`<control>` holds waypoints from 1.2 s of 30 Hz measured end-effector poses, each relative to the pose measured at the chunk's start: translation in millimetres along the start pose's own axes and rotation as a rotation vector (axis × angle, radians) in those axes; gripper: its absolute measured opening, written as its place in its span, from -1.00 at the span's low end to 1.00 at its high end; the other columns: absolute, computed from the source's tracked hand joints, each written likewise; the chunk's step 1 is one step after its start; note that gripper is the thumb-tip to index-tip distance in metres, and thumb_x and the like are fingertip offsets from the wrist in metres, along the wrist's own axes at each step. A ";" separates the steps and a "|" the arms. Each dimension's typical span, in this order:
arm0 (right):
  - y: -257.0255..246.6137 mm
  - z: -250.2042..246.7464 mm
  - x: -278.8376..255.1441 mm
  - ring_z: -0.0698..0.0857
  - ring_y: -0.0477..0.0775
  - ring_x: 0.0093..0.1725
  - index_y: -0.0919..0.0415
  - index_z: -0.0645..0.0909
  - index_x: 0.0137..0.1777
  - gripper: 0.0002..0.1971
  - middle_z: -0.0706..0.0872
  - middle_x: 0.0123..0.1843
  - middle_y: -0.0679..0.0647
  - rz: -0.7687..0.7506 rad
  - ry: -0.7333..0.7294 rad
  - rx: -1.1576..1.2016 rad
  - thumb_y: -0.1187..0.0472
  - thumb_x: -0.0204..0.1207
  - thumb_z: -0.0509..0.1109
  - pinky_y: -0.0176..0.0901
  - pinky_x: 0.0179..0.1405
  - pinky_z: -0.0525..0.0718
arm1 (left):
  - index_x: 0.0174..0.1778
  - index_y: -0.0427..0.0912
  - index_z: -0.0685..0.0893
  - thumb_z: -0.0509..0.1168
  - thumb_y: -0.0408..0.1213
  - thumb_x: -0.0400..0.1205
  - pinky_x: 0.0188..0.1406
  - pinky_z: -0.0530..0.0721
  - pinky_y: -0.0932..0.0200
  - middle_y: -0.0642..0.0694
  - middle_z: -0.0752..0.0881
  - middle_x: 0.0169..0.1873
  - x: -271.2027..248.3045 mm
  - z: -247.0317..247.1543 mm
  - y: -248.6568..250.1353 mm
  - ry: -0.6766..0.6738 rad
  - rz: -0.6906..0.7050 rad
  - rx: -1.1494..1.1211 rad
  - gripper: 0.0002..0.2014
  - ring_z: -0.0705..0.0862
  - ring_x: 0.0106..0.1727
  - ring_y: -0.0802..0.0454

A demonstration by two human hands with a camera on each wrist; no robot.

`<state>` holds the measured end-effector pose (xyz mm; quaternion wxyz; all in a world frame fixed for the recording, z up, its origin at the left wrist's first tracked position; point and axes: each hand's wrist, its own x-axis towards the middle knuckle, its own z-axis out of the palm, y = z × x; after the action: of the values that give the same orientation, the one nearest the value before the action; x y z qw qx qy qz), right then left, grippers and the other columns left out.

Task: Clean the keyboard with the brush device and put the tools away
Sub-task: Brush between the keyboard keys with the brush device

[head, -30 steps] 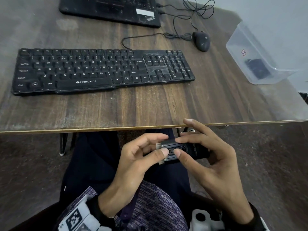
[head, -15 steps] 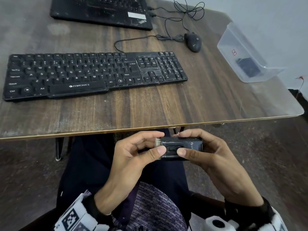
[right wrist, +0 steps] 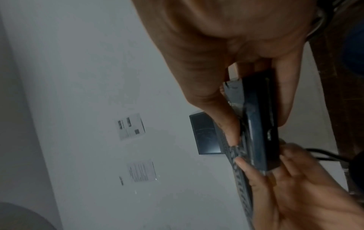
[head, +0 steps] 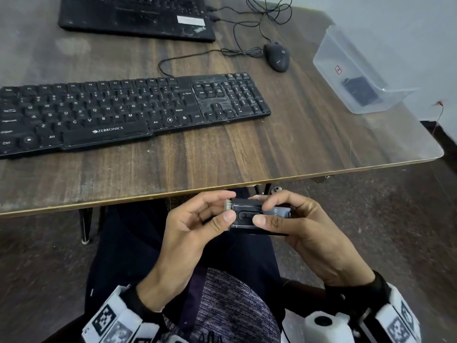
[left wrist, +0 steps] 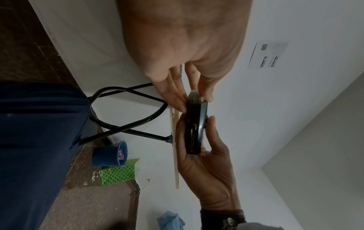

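Both hands hold the brush device over the lap, just in front of the desk edge.

The brush device (head: 257, 215) is a small, flat, glossy black plastic block with rounded edges, a slider slot on its top face and a short tuft of pale bristles showing at its left end; its long axis runs left to right, bristles toward the left hand (head: 195, 224), which pinches that end between thumb and fingertips. The right hand (head: 299, 231) curls round the other end, thumb on the top face. The black keyboard (head: 128, 112) lies on the worn wood-grain desk (head: 222, 157), beside a clear plastic box (head: 356, 70).
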<state>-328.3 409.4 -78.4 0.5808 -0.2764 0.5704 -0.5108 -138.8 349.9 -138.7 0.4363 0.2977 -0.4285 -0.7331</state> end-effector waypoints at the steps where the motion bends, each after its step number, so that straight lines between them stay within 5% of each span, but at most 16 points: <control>1: -0.1 0.7 -0.8 0.90 0.19 0.14 0.24 0.83 -0.17 -0.83 0.89 0.21 0.21 -0.041 0.015 -0.042 0.41 0.25 0.68 -0.21 0.02 0.82 | 0.19 -0.22 0.82 0.50 -0.33 0.53 0.02 0.72 0.26 -0.14 0.84 -0.03 -0.6 0.3 -0.5 0.019 -0.006 0.001 -0.70 0.79 0.04 0.04; 5: -0.9 3.2 -1.2 0.87 0.04 0.25 0.25 0.90 0.00 -0.81 0.90 0.19 0.08 -0.274 0.078 -0.362 0.28 0.40 0.69 -0.07 0.24 0.83 | 0.24 -0.20 0.80 0.44 -0.27 0.55 0.04 0.75 0.19 -0.19 0.85 0.08 -1.0 1.1 -5.4 0.069 -0.044 -0.012 -0.67 0.81 0.14 -0.07; 9: 0.6 0.1 1.9 0.79 -0.09 0.38 0.16 0.94 -0.02 -0.84 0.90 0.22 -0.02 -0.311 0.111 -0.465 0.21 0.40 0.72 0.24 0.50 0.70 | 0.17 -0.13 0.83 0.47 -0.27 0.51 0.03 0.76 0.15 -0.20 0.85 0.07 -0.7 2.6 -9.2 0.107 -0.064 -0.047 -0.70 0.80 0.15 -0.09; 12: 2.9 0.3 0.8 0.77 -0.10 0.42 0.15 0.94 -0.07 -0.86 0.89 0.24 -0.05 -0.326 0.116 -0.458 0.21 0.38 0.73 0.28 0.57 0.63 | 0.15 -0.11 0.83 0.50 -0.28 0.54 0.00 0.75 0.19 -0.15 0.85 0.04 -1.6 5.0 -10.2 0.108 -0.051 -0.043 -0.74 0.80 0.10 -0.02; 23: 6.8 2.1 -2.7 0.64 -0.12 0.57 -0.07 0.95 -0.02 -0.88 0.80 0.33 -0.19 -0.343 0.066 -0.538 0.08 0.48 0.63 0.28 0.57 0.62 | 0.19 -0.20 0.78 0.45 -0.31 0.52 -0.02 0.75 0.20 -0.13 0.86 0.00 -5.5 9.9 -8.8 0.138 -0.011 0.008 -0.69 0.81 -0.02 0.05; 31: 11.8 9.3 -3.6 0.74 -0.04 0.47 0.11 0.94 -0.09 -0.92 0.89 0.18 -0.02 -0.416 0.146 -0.442 0.25 0.44 0.71 0.33 0.60 0.58 | 0.02 -0.17 0.83 0.46 -0.29 0.52 -0.04 0.75 0.20 -0.19 0.86 -0.02 -6.2 8.8 -8.9 0.159 0.036 0.005 -0.82 0.83 0.04 -0.02; 36: 15.5 13.8 -5.1 0.75 0.02 0.46 0.09 0.91 -0.16 -0.87 0.87 0.22 -0.04 -0.467 0.179 -0.479 0.31 0.38 0.75 0.32 0.56 0.60 | -0.03 -0.29 0.80 0.43 -0.31 0.54 -0.11 0.74 0.23 -0.12 0.84 -0.18 -6.8 8.7 -6.9 0.168 0.045 0.008 -0.84 0.78 -0.14 0.07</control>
<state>-310.1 415.5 -87.7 0.3145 -0.4822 0.6439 -0.5039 -145.5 360.9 -140.4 0.4858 0.3504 -0.3998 -0.6938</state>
